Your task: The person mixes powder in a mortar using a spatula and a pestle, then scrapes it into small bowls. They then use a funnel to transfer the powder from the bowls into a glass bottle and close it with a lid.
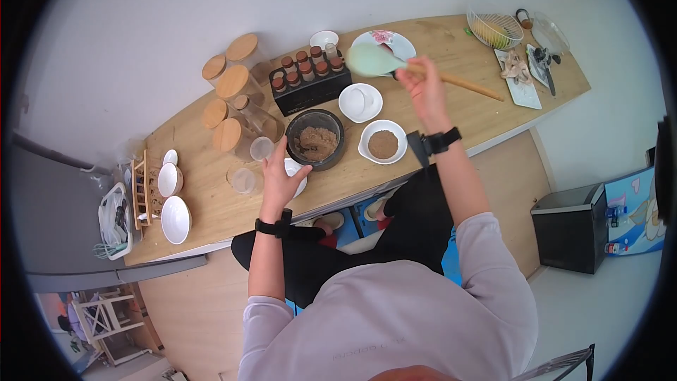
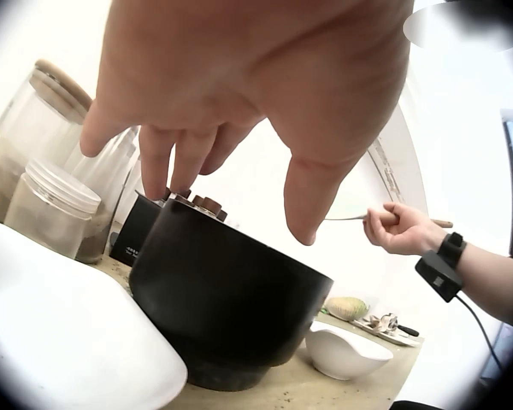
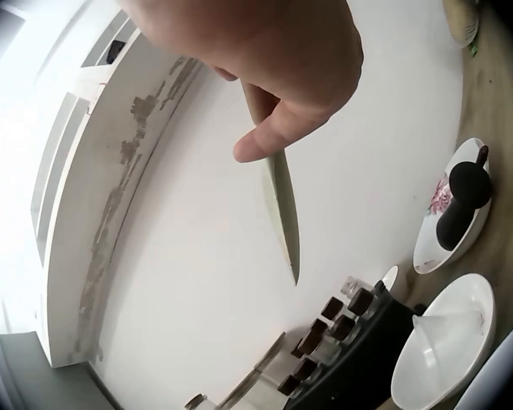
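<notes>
My right hand (image 1: 424, 92) pinches the wooden handle (image 1: 467, 86) of a pale green spatula (image 1: 370, 60), raised over the table near the flowered plate (image 1: 403, 45). In the right wrist view the spatula blade (image 3: 282, 209) appears edge-on below the right hand (image 3: 265, 60). My left hand (image 1: 277, 180), fingers spread, is at the near left side of a dark bowl (image 2: 227, 295) that holds brown powdery matter (image 1: 317, 144). In the left wrist view the left hand (image 2: 256, 85) is above the bowl's rim; contact cannot be told. A white spouted bowl (image 1: 395, 155) with brown powder stands to the right.
Behind the dark bowl stands a black rack (image 1: 313, 92) of small bottles. Wooden-lidded jars (image 1: 236, 83) are at its left. White bowls (image 1: 176, 220) and a wooden rack (image 1: 141, 187) sit at the far left, a wire basket (image 1: 496, 30) and trays (image 1: 525, 93) at the far right.
</notes>
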Demonstrator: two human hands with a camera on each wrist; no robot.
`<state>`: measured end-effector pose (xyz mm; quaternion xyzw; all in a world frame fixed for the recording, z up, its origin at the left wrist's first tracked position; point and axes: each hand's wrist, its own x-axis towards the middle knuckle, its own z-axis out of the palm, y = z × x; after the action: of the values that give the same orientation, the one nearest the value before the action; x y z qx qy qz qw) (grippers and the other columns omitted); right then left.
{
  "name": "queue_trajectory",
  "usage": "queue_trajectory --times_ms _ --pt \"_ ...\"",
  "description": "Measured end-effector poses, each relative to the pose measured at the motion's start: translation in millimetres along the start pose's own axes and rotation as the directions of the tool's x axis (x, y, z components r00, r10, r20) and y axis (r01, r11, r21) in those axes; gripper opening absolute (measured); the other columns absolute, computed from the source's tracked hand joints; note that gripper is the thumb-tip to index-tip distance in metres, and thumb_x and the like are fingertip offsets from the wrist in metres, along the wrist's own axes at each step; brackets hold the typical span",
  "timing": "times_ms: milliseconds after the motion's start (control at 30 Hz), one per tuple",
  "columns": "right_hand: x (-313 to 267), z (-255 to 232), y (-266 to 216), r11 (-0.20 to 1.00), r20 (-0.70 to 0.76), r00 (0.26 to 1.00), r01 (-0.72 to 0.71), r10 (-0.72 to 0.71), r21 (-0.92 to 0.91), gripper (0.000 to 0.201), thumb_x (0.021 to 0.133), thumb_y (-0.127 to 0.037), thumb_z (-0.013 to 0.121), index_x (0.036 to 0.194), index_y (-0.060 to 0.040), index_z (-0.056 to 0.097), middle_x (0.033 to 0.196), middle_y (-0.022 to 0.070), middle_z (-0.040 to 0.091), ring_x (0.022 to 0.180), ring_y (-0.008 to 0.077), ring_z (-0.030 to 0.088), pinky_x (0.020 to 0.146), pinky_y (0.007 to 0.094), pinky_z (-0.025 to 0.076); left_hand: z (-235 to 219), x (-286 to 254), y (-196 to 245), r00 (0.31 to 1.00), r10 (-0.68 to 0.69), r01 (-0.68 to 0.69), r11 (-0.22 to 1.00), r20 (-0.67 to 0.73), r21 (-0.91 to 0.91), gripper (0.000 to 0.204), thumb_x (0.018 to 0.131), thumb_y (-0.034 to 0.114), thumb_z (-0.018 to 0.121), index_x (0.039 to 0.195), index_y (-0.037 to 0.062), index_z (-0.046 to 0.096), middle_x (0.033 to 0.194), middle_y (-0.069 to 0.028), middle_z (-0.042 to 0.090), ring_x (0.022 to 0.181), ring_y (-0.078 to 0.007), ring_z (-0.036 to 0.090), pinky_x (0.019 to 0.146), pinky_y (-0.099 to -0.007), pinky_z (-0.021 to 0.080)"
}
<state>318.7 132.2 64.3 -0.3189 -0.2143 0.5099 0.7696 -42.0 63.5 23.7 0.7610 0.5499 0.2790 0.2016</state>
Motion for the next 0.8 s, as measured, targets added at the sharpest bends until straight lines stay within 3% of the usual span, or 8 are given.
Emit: queue_trajectory --times_ms 67,233,300,500,600,700,800 --pt "42.5 -21.7 -10.3 0.994 -0.125 0.992 0.034 -0.020 0.108 0.026 0.095 -0.020 0.060 0.106 0.0031 0.055 0.106 0.0191 0.059 0.096 0.0321 0.067 0.087 0.0378 0.060 8.4 -6.8 -2.9 0.996 0.056 -0.056 0.998 -0.064 -0.001 0.086 0.075 0.027 0.084 0.146 0.0032 0.042 0.134 -0.0205 0.058 0.129 -0.0365 0.051 0.112 -0.0615 0.025" --pt "129.1 -81.7 1.3 0.986 -0.372 0.927 0.098 -0.041 0.136 0.029 0.093 -0.018 0.060 0.104 0.0069 0.050 0.112 0.0238 0.054 0.104 0.0372 0.063 0.093 0.0405 0.059 -6.0 -31.2 22.6 0.989 0.002 -0.014 0.997 -0.146 -0.080 0.065 0.075 0.014 0.083 0.132 -0.0014 0.056 0.134 -0.0224 0.056 0.127 -0.0407 0.051 0.107 -0.0456 0.041" --pt "155.2 -102.0 15.3 0.982 -0.447 0.894 0.111 -0.031 0.154 0.029 0.093 -0.019 0.059 0.105 0.0063 0.049 0.112 0.0239 0.054 0.105 0.0371 0.063 0.093 0.0402 0.059 -10.5 -44.7 15.9 0.986 -0.032 0.013 0.993 -0.161 -0.115 0.061 0.076 0.013 0.081 0.131 -0.0009 0.057 0.135 -0.0233 0.056 0.126 -0.0393 0.054 0.106 -0.0442 0.043" --pt "176.1 -121.2 50.3 0.966 -0.385 0.921 0.040 0.064 0.255 0.033 0.095 -0.024 0.057 0.109 0.0036 0.046 0.114 0.0266 0.055 0.107 0.0361 0.063 0.094 0.0428 0.058 -30.4 -82.0 10.8 0.965 -0.178 0.162 0.982 -0.193 -0.095 0.051 0.079 0.010 0.078 0.126 -0.0005 0.061 0.131 -0.0217 0.060 0.122 -0.0368 0.058 0.103 -0.0417 0.046" --pt "162.3 -116.8 52.4 0.976 -0.395 0.915 0.009 0.081 0.220 0.034 0.094 -0.028 0.057 0.109 0.0005 0.047 0.115 0.0274 0.055 0.107 0.0358 0.063 0.096 0.0436 0.057 -32.0 -93.5 5.1 0.945 -0.233 0.216 0.972 -0.229 -0.097 0.048 0.079 0.010 0.078 0.124 -0.0006 0.062 0.128 -0.0224 0.062 0.120 -0.0375 0.059 0.102 -0.0420 0.047" --pt "162.7 -141.2 54.8 0.957 -0.426 0.894 -0.006 0.135 0.289 0.031 0.089 -0.027 0.065 0.106 -0.0042 0.052 0.113 0.0215 0.057 0.099 0.0308 0.065 0.086 0.0387 0.058 -31.8 -101.2 -1.8 0.922 -0.287 0.265 0.957 -0.261 -0.117 0.046 0.080 0.011 0.078 0.123 -0.0007 0.063 0.127 -0.0215 0.063 0.120 -0.0363 0.060 0.102 -0.0414 0.047" --pt "166.3 -162.5 54.8 0.956 -0.426 0.900 0.035 0.097 0.291 0.026 0.088 -0.023 0.066 0.102 -0.0028 0.057 0.107 0.0161 0.057 0.095 0.0285 0.065 0.087 0.0369 0.057 -33.9 -95.7 -6.9 0.910 -0.302 0.278 0.953 -0.285 -0.123 0.045 0.081 0.012 0.077 0.122 -0.0006 0.063 0.126 -0.0209 0.063 0.119 -0.0355 0.060 0.102 -0.0410 0.047"
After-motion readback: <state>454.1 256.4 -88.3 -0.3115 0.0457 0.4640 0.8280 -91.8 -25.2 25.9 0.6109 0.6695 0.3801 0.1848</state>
